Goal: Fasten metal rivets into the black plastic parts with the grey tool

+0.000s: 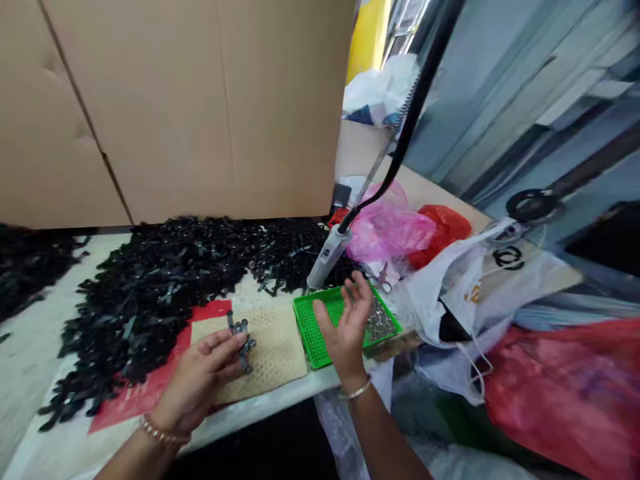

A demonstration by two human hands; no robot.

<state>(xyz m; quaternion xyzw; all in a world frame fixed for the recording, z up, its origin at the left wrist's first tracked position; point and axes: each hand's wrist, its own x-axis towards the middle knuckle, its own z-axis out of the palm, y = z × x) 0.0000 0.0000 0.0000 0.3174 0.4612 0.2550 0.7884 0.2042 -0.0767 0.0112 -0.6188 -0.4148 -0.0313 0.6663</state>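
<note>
My left hand (pixel 197 380) rests over a tan perforated mat (pixel 273 350) and pinches a small cluster of black plastic parts (pixel 242 337). My right hand (pixel 347 323) hovers open, fingers spread, above a green mesh tray (pixel 313 327) that holds a pile of small silvery screws (pixel 380 323). Nothing is in the right hand. Just beyond the tray hangs a grey electric screwdriver (pixel 327 257), tip down, on a black cable with a coiled wire.
A wide heap of black plastic parts (pixel 165 280) covers the table behind a red sheet (pixel 135 393). A cardboard wall (pixel 175 107) stands at the back. Pink (pixel 390 230), red (pixel 565 393) and white bags (pixel 480 293) crowd the right side.
</note>
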